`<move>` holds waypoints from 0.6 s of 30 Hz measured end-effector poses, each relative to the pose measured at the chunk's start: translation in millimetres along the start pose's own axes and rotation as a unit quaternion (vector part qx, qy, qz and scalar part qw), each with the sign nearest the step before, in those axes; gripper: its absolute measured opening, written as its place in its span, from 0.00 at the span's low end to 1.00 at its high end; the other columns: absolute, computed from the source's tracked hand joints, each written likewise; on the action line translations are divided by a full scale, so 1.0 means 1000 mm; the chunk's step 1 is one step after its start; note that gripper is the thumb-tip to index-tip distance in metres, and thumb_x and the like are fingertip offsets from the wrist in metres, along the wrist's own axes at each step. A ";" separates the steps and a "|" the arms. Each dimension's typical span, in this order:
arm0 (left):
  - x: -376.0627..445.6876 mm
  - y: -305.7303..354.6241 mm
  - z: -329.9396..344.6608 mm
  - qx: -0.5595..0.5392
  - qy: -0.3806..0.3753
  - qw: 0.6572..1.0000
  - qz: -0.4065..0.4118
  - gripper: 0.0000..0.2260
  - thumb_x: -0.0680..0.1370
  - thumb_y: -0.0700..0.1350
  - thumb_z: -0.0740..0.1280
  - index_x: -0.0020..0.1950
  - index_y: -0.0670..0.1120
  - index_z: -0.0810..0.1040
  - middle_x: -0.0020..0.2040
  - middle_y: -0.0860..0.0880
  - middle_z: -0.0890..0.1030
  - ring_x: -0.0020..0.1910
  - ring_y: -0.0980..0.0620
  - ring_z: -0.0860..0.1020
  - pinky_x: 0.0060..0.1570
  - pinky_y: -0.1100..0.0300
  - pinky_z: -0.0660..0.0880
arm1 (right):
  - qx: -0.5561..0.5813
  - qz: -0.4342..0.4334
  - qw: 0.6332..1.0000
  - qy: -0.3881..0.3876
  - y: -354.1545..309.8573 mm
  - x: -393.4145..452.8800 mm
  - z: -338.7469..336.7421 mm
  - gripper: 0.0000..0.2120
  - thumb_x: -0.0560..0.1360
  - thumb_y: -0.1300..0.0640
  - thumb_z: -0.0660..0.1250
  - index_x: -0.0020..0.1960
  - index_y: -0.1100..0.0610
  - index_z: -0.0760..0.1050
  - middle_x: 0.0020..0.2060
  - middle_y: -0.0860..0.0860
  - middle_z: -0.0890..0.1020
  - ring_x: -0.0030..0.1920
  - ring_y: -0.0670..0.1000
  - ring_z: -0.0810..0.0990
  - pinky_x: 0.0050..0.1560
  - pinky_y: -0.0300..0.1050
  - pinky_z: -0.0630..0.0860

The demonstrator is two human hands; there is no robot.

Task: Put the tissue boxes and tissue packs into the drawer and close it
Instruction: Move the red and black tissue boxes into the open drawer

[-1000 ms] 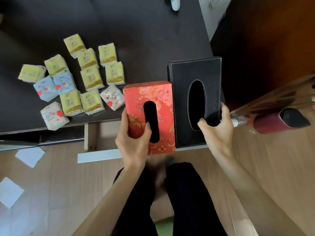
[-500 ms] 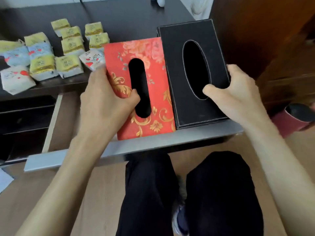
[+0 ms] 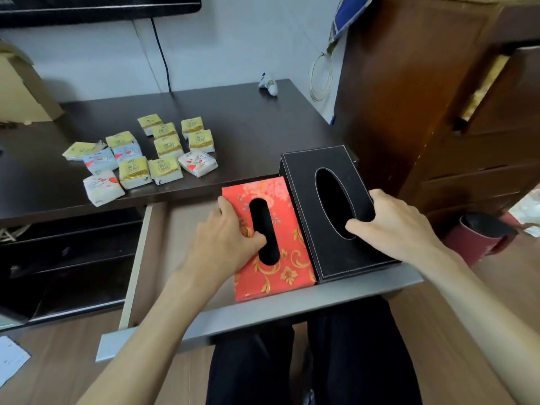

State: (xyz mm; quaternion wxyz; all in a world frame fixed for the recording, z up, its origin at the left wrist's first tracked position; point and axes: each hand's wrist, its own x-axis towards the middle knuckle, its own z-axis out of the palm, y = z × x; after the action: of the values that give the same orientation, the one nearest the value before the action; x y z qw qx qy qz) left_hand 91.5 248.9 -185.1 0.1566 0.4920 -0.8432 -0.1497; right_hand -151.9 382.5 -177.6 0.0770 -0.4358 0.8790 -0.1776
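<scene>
The pulled-out drawer with pale wooden sides and a grey front panel (image 3: pixel 263 317) holds two tissue boxes side by side at its right end; its left part shows bare floor. The red rectangular tissue box with gold floral print (image 3: pixel 274 267) lies flat, its long black oval slot facing up. Touching its right side is the black leather-look tissue box with white stitching (image 3: pixel 330 258), taller, with a wider oval opening; its far end reaches under the worktop edge. The left hand (image 3: pixel 225 244) grips the red box, thumb in the slot and fingers (image 3: pixel 226 207) curled over the left edge. The right hand (image 3: pixel 391 226) grips the black box, thumb in the opening, fingers wrapped over the right side. A cluster of small yellow, blue and white square tissue packs (image 3: pixel 146 159) lies on the dark brown worktop (image 3: pixel 248 127), left of and beyond the drawer.
</scene>
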 end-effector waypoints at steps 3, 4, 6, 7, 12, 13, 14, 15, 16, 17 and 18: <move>0.000 -0.006 0.006 0.035 -0.045 0.998 0.002 0.23 0.70 0.59 0.68 0.51 0.42 0.66 0.43 0.49 0.72 0.48 0.40 0.77 0.39 0.54 0.64 | -0.020 -0.010 1.000 -0.018 0.007 -0.005 0.003 0.21 0.64 0.34 0.65 0.48 0.48 0.72 0.42 0.46 0.79 0.41 0.59 0.77 0.42 0.54 0.72; 0.000 -0.007 0.007 0.044 -0.059 0.997 0.002 0.24 0.70 0.60 0.68 0.51 0.42 0.67 0.43 0.48 0.72 0.48 0.41 0.77 0.40 0.55 0.64 | -0.031 -0.011 0.999 -0.028 0.010 -0.006 0.005 0.21 0.64 0.34 0.64 0.48 0.48 0.72 0.43 0.46 0.79 0.41 0.59 0.77 0.42 0.54 0.73; -0.003 -0.008 0.013 0.065 -0.078 0.995 0.010 0.24 0.69 0.61 0.66 0.50 0.42 0.69 0.43 0.48 0.73 0.46 0.43 0.76 0.39 0.55 0.65 | -0.051 -0.014 0.998 -0.046 0.014 -0.006 0.012 0.21 0.64 0.33 0.63 0.47 0.49 0.73 0.43 0.47 0.79 0.43 0.58 0.78 0.43 0.53 0.72; -0.005 -0.008 0.017 0.072 -0.083 0.994 0.015 0.23 0.69 0.61 0.66 0.49 0.42 0.69 0.43 0.48 0.73 0.43 0.44 0.75 0.39 0.55 0.65 | -0.064 -0.021 0.997 -0.047 0.016 -0.007 0.016 0.22 0.65 0.33 0.61 0.46 0.50 0.73 0.43 0.47 0.78 0.44 0.57 0.77 0.42 0.53 0.72; -0.011 -0.013 0.030 0.092 -0.116 0.989 0.009 0.22 0.70 0.60 0.65 0.50 0.43 0.67 0.42 0.50 0.73 0.40 0.47 0.72 0.38 0.56 0.66 | -0.153 -0.061 0.986 -0.029 0.023 -0.007 0.036 0.25 0.67 0.33 0.57 0.48 0.54 0.74 0.44 0.47 0.75 0.51 0.53 0.72 0.41 0.51 0.69; -0.011 -0.015 0.030 0.089 -0.120 0.989 0.008 0.22 0.70 0.61 0.65 0.49 0.44 0.68 0.41 0.51 0.73 0.39 0.47 0.72 0.37 0.55 0.66 | -0.186 -0.074 0.980 -0.014 0.024 -0.009 0.039 0.26 0.68 0.33 0.57 0.48 0.55 0.75 0.44 0.48 0.75 0.50 0.54 0.72 0.42 0.50 0.68; -0.010 -0.016 0.028 0.093 -0.126 0.988 0.009 0.22 0.71 0.63 0.65 0.48 0.46 0.68 0.39 0.52 0.73 0.39 0.47 0.73 0.36 0.55 0.66 | -0.220 -0.093 0.971 0.006 0.025 -0.013 0.043 0.27 0.68 0.33 0.58 0.49 0.55 0.75 0.44 0.49 0.76 0.49 0.54 0.72 0.42 0.49 0.68; -0.009 -0.017 0.026 0.107 -0.131 0.985 0.014 0.22 0.71 0.65 0.64 0.47 0.47 0.68 0.39 0.53 0.72 0.39 0.48 0.72 0.36 0.55 0.66 | -0.244 -0.115 0.962 0.030 0.026 -0.017 0.046 0.28 0.69 0.33 0.60 0.53 0.57 0.76 0.44 0.50 0.76 0.48 0.55 0.73 0.42 0.49 0.68; -0.007 -0.018 0.022 0.131 -0.134 0.982 0.020 0.23 0.72 0.68 0.62 0.46 0.48 0.68 0.38 0.54 0.71 0.39 0.48 0.73 0.36 0.54 0.66 | -0.254 -0.135 0.956 0.056 0.027 -0.021 0.047 0.30 0.70 0.34 0.63 0.58 0.58 0.76 0.45 0.50 0.77 0.47 0.55 0.74 0.41 0.49 0.68; -0.004 -0.019 0.019 0.158 -0.130 0.978 0.027 0.24 0.72 0.70 0.60 0.46 0.49 0.68 0.39 0.54 0.73 0.40 0.47 0.74 0.37 0.54 0.66 | -0.250 -0.152 0.953 0.083 0.028 -0.022 0.045 0.32 0.70 0.36 0.67 0.62 0.59 0.75 0.45 0.51 0.77 0.47 0.55 0.74 0.39 0.48 0.69; 0.001 -0.020 0.016 0.182 -0.117 0.976 0.038 0.25 0.72 0.71 0.58 0.46 0.49 0.69 0.41 0.52 0.75 0.42 0.46 0.76 0.37 0.54 0.66 | -0.236 -0.169 0.950 0.112 0.028 -0.021 0.041 0.31 0.70 0.38 0.70 0.64 0.59 0.75 0.46 0.52 0.76 0.46 0.55 0.74 0.37 0.46 0.68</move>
State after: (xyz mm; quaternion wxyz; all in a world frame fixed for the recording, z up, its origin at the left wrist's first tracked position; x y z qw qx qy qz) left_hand 100.0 240.6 -207.2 -0.0298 0.4587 -0.8870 -0.0442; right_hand -148.2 404.7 -226.9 -0.1583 -0.5612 0.8121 -0.0236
